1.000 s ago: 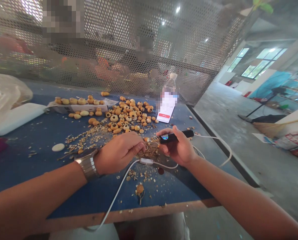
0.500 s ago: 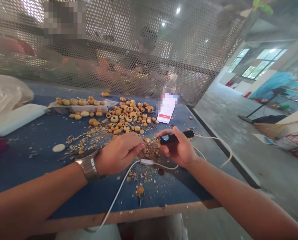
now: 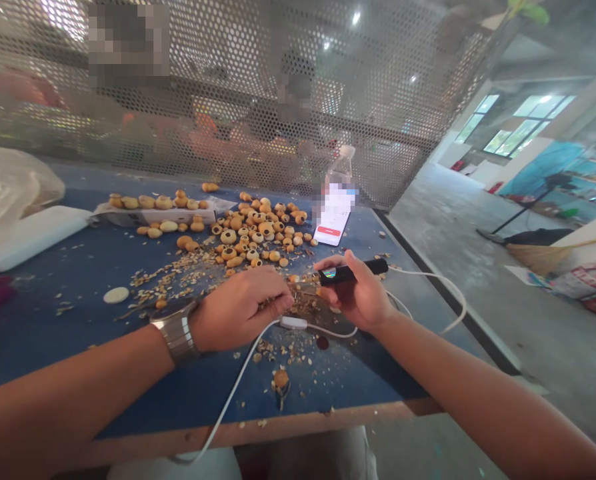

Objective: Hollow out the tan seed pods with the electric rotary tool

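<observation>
My right hand (image 3: 363, 297) is wrapped round a black pen-shaped power tool (image 3: 353, 272), whose white cord leaves its back end. The tool's front end points left, toward my left hand (image 3: 245, 307). The fingers of that hand are closed together, and what they hold, if anything, is hidden behind them. A metal watch (image 3: 178, 333) is on my left wrist. Just beyond the hands lies a heap of small dried gourds (image 3: 265, 230), many with round holes cut in them. Brown scraps (image 3: 303, 305) lie between the hands. An inline switch (image 3: 294, 323) sits on the cord below them.
A phone (image 3: 333, 217) leans against a clear bottle (image 3: 341, 167) at the back. More gourds rest on a long box (image 3: 158, 215). Pale chips and a white disc (image 3: 116, 295) lie on the blue table (image 3: 143, 393). A perforated metal screen (image 3: 248, 87) stands behind; people show dimly through it.
Both hands stay almost where they were. The black tool has turned very slightly in my right hand.
</observation>
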Demonstrator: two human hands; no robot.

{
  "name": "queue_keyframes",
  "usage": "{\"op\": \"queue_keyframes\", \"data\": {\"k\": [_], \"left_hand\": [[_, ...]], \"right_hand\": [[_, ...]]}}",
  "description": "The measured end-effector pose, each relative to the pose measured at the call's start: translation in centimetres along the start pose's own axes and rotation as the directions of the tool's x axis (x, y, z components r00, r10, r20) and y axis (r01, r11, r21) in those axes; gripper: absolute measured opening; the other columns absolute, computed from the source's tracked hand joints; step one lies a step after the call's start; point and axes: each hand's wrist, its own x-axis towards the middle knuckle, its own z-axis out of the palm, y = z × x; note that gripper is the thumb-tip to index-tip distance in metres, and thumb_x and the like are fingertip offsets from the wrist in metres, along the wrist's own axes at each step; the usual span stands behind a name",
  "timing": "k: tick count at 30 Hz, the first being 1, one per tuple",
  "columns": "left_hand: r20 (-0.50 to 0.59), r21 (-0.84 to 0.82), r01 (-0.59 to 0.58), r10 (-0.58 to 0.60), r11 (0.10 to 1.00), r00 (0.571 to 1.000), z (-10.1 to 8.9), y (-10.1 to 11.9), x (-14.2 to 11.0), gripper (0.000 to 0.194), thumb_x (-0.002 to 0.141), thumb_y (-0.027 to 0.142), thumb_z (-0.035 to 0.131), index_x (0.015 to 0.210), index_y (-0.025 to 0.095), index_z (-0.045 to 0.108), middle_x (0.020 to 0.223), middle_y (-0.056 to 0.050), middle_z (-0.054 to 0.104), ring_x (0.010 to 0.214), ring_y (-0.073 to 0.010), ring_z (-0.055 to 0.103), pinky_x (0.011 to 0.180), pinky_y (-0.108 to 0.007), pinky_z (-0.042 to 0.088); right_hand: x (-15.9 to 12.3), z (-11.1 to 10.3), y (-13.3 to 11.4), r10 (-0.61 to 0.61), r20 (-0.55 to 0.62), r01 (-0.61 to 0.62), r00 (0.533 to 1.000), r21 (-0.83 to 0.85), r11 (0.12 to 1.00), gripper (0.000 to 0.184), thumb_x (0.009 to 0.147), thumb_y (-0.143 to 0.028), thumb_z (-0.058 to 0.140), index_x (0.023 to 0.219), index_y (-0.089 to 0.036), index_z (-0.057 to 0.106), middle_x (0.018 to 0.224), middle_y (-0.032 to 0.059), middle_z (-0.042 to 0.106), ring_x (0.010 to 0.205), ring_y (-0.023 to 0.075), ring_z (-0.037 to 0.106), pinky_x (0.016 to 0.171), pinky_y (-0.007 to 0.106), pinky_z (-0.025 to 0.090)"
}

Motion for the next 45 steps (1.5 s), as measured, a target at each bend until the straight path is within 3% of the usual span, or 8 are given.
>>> {"op": "queue_keyframes", "data": {"k": [8, 17, 29, 34, 37, 40, 45], "left_hand": [[0.031, -0.033, -0.038, 0.039, 0.999, 0.999, 0.0, 0.5, -0.1, 0.023, 0.104, 0.026, 0.055, 0.088, 0.020, 0.070, 0.084, -0.004, 0.068, 0.082, -0.0180, 0.060, 0.076, -0.032, 0.045], [0.097, -0.066, -0.122, 0.128, 0.990, 0.987, 0.3, 0.7, -0.4, 0.021, 0.103, 0.028, 0.058, 0.088, 0.020, 0.072, 0.083, -0.004, 0.068, 0.084, -0.0192, 0.063, 0.078, -0.033, 0.047], [0.169, -0.060, -0.121, 0.129, 0.991, 0.977, 0.1, 0.9, -0.3, 0.020, 0.102, 0.026, 0.059, 0.099, 0.023, 0.078, 0.082, -0.005, 0.068, 0.086, -0.0216, 0.063, 0.077, -0.035, 0.047], [0.136, -0.049, -0.133, 0.138, 0.990, 0.981, 0.2, 0.9, -0.4, 0.023, 0.102, 0.028, 0.058, 0.088, 0.022, 0.076, 0.074, -0.004, 0.067, 0.081, -0.0208, 0.063, 0.076, -0.034, 0.047], [0.134, -0.051, -0.138, 0.144, 0.989, 0.981, 0.3, 0.9, -0.4, 0.028, 0.102, 0.029, 0.058, 0.079, 0.021, 0.072, 0.071, -0.003, 0.065, 0.078, -0.0198, 0.062, 0.076, -0.034, 0.047], [0.140, -0.056, -0.134, 0.141, 0.989, 0.980, 0.3, 0.8, -0.4, 0.023, 0.102, 0.028, 0.059, 0.084, 0.023, 0.073, 0.080, -0.004, 0.068, 0.085, -0.0206, 0.064, 0.081, -0.035, 0.048], [0.149, 0.011, -0.086, 0.084, 0.996, 0.985, 0.7, 0.2, -0.6, 0.009, 0.094, 0.032, 0.073, 0.100, 0.025, 0.074, 0.104, -0.005, 0.070, 0.105, -0.0245, 0.064, 0.100, -0.043, 0.044]], "right_hand": [[-0.3, 0.2, 0.2, -0.034, 0.029, 0.035, 0.999, -0.016, 0.999, 0.051, 0.084, -0.070, 0.070, 0.093, -0.020, 0.081, 0.055, -0.0016, 0.060, 0.046, 0.0086, 0.052, 0.040, 0.019, 0.034], [-0.8, 0.2, 0.8, -0.017, 0.221, 0.023, 0.975, -0.022, 1.000, 0.045, 0.090, -0.063, 0.070, 0.104, -0.022, 0.081, 0.074, 0.0008, 0.066, 0.057, 0.0092, 0.060, 0.044, 0.017, 0.044], [-1.1, 0.1, 1.0, -0.040, 0.272, 0.039, 0.961, 0.006, 0.999, 0.042, 0.094, -0.060, 0.066, 0.107, -0.023, 0.081, 0.076, 0.0010, 0.066, 0.059, 0.0090, 0.062, 0.046, 0.017, 0.046], [-1.0, -0.1, 1.1, -0.039, 0.294, 0.038, 0.955, 0.009, 0.999, 0.042, 0.095, -0.060, 0.065, 0.109, -0.023, 0.081, 0.080, 0.0016, 0.067, 0.060, 0.0089, 0.064, 0.045, 0.016, 0.047], [-0.9, -0.1, 1.1, -0.035, 0.289, 0.037, 0.957, 0.001, 0.999, 0.044, 0.094, -0.061, 0.066, 0.108, -0.022, 0.081, 0.080, 0.0021, 0.067, 0.059, 0.0092, 0.063, 0.045, 0.017, 0.047], [-0.7, 0.0, 0.9, -0.064, 0.245, 0.068, 0.967, -0.007, 0.998, 0.045, 0.091, -0.063, 0.068, 0.102, -0.021, 0.083, 0.074, 0.0017, 0.067, 0.053, 0.0086, 0.061, 0.043, 0.017, 0.043], [-0.2, 0.0, 0.2, -0.179, 0.000, 0.179, 0.984, 0.025, 0.984, 0.046, 0.083, -0.068, 0.073, 0.084, -0.022, 0.081, 0.059, -0.0026, 0.060, 0.042, 0.0060, 0.051, 0.042, 0.019, 0.033]]}}
